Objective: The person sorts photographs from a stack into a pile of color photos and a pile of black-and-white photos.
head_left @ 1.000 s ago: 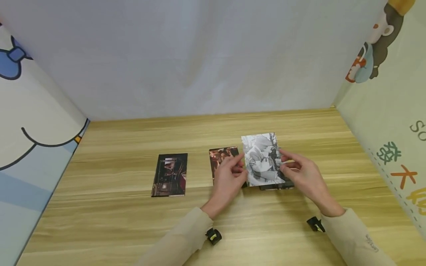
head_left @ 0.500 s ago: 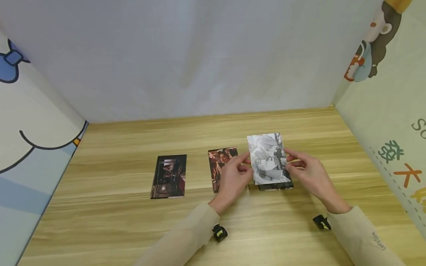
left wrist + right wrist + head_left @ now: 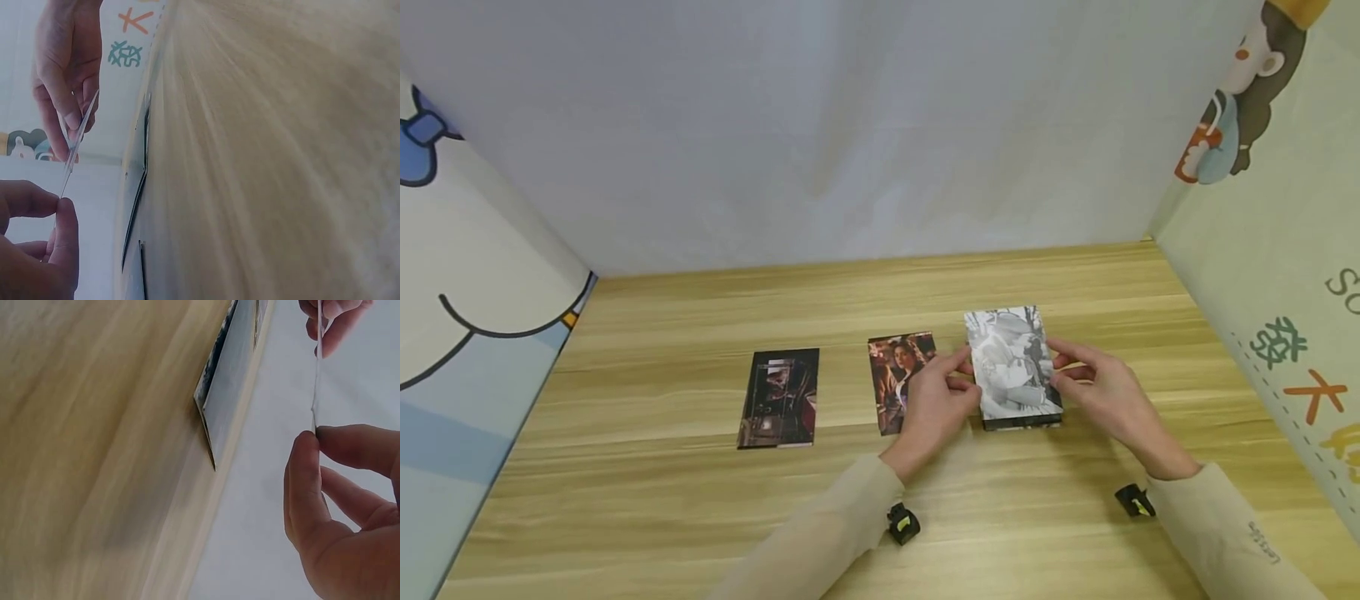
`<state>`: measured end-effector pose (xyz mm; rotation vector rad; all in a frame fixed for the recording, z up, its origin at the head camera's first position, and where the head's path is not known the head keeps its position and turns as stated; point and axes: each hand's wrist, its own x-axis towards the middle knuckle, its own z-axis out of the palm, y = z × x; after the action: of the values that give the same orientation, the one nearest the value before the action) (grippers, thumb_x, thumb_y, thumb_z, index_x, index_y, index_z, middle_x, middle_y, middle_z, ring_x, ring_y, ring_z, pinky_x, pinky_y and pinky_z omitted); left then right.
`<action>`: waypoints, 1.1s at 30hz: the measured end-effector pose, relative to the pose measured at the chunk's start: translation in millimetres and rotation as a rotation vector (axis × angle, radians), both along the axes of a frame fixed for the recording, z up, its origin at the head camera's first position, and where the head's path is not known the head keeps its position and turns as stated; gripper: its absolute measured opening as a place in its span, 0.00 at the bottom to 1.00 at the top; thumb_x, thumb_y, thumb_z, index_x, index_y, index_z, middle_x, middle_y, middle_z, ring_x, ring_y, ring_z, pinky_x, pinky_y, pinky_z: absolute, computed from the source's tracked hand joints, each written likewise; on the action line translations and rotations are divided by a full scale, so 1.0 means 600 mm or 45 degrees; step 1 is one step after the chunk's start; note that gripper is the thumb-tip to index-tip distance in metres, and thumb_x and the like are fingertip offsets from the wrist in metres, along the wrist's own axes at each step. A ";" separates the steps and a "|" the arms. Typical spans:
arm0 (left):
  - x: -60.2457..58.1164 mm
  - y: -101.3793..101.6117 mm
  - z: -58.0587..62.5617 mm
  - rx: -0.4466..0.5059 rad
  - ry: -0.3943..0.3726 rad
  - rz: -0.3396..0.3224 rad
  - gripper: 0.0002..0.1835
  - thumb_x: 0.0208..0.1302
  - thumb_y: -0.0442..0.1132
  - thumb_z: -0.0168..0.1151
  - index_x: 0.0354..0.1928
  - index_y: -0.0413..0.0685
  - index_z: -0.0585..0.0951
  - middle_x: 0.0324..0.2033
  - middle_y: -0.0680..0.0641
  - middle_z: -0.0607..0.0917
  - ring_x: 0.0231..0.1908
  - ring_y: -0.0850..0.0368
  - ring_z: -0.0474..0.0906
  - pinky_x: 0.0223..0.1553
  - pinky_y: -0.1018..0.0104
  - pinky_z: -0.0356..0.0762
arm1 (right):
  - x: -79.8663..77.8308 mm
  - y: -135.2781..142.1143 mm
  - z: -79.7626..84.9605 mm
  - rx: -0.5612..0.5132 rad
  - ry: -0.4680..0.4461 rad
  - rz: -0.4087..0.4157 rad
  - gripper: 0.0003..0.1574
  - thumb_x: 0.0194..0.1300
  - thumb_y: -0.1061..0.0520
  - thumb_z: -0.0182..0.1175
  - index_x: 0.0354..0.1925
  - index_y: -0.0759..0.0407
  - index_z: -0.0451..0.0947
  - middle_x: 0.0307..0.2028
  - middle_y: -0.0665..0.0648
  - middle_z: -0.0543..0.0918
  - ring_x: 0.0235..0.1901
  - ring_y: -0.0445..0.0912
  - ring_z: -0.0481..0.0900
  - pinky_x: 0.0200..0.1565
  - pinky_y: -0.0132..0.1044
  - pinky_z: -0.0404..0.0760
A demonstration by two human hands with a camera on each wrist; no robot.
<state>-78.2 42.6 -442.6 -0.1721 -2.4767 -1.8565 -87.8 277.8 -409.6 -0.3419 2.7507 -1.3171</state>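
Note:
A black-and-white photo card (image 3: 1009,362) hangs a little above the table, pinched by its side edges between my two hands. My left hand (image 3: 937,406) grips the left edge with thumb and fingers. On the opposite edge, my right hand (image 3: 1107,402) does the same. Both wrist views show the card (image 3: 74,150) edge-on, apart from the tabletop. Under it lies a dark card (image 3: 1022,423), mostly hidden, with just its lower strip visible in the head view. A colour picture card (image 3: 889,379) lies left of it, partly covered by my left hand.
Farther left, another dark picture card (image 3: 778,400) lies flat on the wood-grain table (image 3: 655,483). A pale curtain-like wall (image 3: 850,142) closes off the back. Printed panels stand at the left and right sides.
Both hands have carried the black-and-white card to the right and lower over the dark card. More of the colour card has come into view.

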 end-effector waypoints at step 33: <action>-0.009 0.014 -0.008 -0.230 -0.119 -0.060 0.36 0.53 0.24 0.69 0.68 0.35 0.76 0.44 0.45 0.84 0.32 0.65 0.82 0.34 0.78 0.81 | -0.018 0.009 -0.021 0.067 -0.082 0.060 0.34 0.67 0.69 0.62 0.69 0.76 0.68 0.51 0.71 0.82 0.51 0.65 0.84 0.43 0.25 0.82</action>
<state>-83.4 50.8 -447.2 -0.1545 -2.7264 -1.6932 -98.3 282.9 -422.1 -0.3517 2.7011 -1.2203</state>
